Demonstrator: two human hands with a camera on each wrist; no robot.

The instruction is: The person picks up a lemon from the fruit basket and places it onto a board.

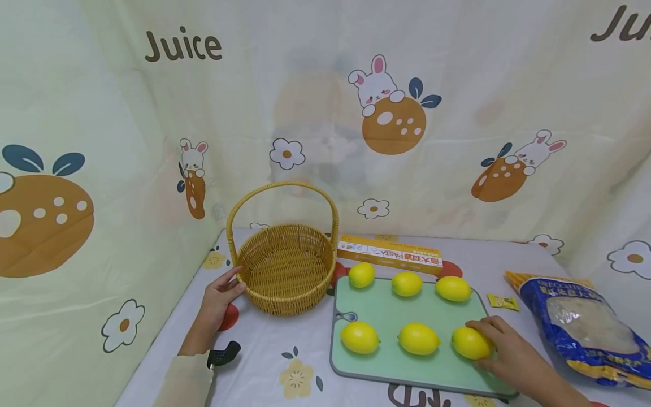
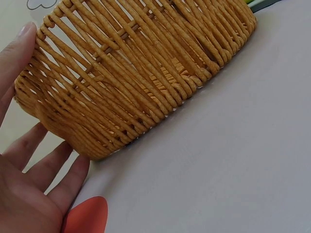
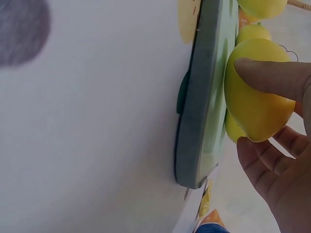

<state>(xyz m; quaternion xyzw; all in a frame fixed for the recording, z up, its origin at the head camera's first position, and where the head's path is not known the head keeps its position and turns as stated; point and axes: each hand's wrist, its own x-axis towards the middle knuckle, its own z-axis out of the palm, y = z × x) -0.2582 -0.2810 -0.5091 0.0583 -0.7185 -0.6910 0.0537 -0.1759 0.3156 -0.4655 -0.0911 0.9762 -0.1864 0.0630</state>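
Observation:
A round wicker basket (image 1: 292,306) with a tall arched handle stands at the left, and nothing lies in it. At its left side my left hand (image 1: 218,299) touches the outer wall with fairly straight fingers, as the basket (image 2: 141,73) in the left wrist view shows. My right hand (image 1: 516,359) grips a yellow lemon (image 1: 469,343) at the front right of a green cutting board (image 1: 383,309). In the right wrist view the thumb lies across this lemon (image 3: 257,111), with fingers on its other side. Several more lemons sit on the board in two rows, including one front-middle lemon (image 1: 419,339).
Behind the board lies a long orange pasta box (image 1: 389,255). To the right are a small yellow packet (image 1: 503,302) and a large blue-and-yellow pasta bag (image 1: 590,328). A printed curtain (image 1: 325,113) encloses the table at the back and sides.

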